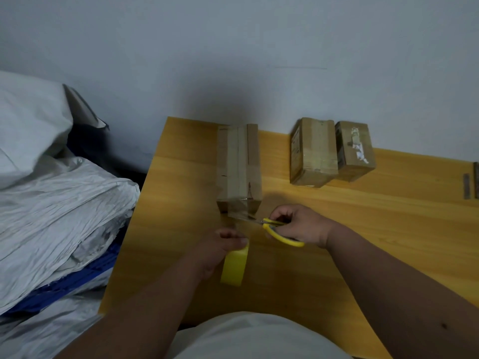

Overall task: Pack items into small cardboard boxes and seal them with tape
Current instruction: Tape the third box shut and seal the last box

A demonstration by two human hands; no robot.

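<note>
Scissors in my right hand meet the clear strip stretched from the long box on the tabletop to the yellow tape roll gripped in my left hand. I'd keep that strip taut and cut close to the box's end, then press the tail flat.

— What lies off the desk's left edge?
— Crumpled white sacks, piled high, a blue crate showing between them.
— And behind?
— A plain grey wall; the wooden desk stands against it.
</note>
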